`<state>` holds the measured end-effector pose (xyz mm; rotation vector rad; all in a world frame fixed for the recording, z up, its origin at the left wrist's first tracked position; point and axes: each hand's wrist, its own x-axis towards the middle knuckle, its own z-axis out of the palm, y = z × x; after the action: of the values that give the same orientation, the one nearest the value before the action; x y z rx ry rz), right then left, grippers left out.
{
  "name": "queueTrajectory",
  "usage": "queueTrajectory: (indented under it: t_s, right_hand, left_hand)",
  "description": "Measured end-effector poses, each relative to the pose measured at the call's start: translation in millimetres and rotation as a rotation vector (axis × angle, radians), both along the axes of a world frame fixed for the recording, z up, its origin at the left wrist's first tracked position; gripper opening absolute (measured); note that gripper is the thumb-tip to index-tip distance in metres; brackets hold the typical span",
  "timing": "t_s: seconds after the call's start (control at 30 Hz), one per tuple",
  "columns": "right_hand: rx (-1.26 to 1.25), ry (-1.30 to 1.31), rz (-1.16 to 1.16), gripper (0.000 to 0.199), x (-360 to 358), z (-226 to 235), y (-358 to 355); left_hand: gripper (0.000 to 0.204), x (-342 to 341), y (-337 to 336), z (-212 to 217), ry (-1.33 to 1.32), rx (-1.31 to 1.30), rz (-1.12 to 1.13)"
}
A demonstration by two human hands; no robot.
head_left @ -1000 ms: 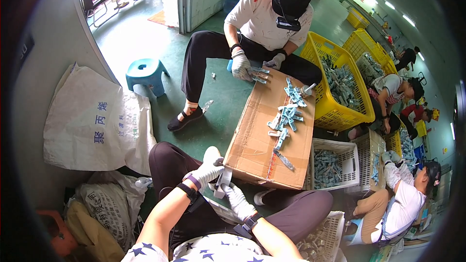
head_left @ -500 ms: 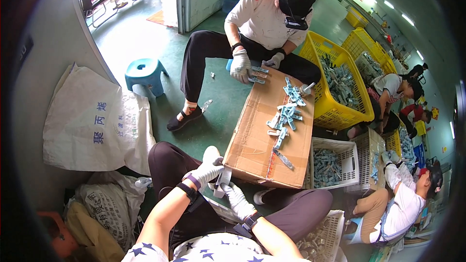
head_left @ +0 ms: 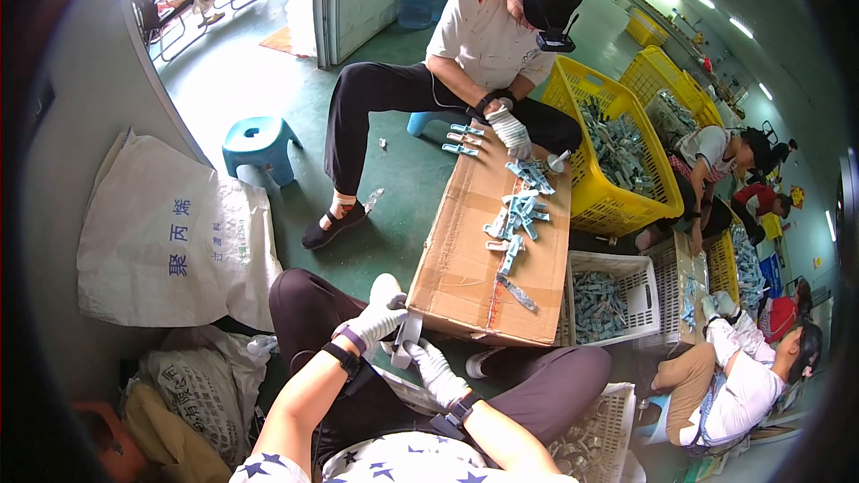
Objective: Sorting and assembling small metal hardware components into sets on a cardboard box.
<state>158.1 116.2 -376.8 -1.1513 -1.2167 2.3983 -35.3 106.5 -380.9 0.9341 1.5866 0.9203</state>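
Note:
Both my hands wear white knit gloves, low beside the near-left corner of a cardboard box. My left hand is closed at the upper end of a pale grey curved strip, possibly tape. My right hand pinches the strip's lower end; its fingertips are partly hidden. A loose heap of light blue clothes pegs lies on the box top. A dark-tipped blade-like piece rests at the heap's near end. Three pegs lie side by side at the far left edge.
Across the box sits a co-worker, a gloved hand by the heap. Yellow crate and white crate hold pegs to the right. Another white crate of small parts stands by my right knee. A blue stool and white sack are left.
The co-worker's hand has left the pegs at the far left edge and moved right to the heap. My hands hold almost the same place; the view has shifted slightly.

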Motion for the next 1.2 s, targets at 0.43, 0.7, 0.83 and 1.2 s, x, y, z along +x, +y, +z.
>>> queueTrajectory:
  t_s: [0.43, 0.7, 0.83, 1.2]
  right_hand:
    - [-0.046, 0.015, -0.087, 0.035, 4, -12, 0]
    - [0.238, -0.174, 0.09, 0.053, 34, 14, 35]
    - [0.477, -0.11, -0.085, 0.057, 91, 52, 67]
    - [0.796, -0.352, -1.294, 0.024, 416, 120, 87]
  left_hand:
    - [0.052, 2, 1, -7, 0.043, 0.022, -0.018]
    - [0.05, 2, -2, -14, -0.265, -0.019, 0.117]
    - [0.05, 1, 0, -16, -0.43, -0.097, 0.213]
    - [0.05, 30, 7, 27, -0.484, -0.231, 0.119]
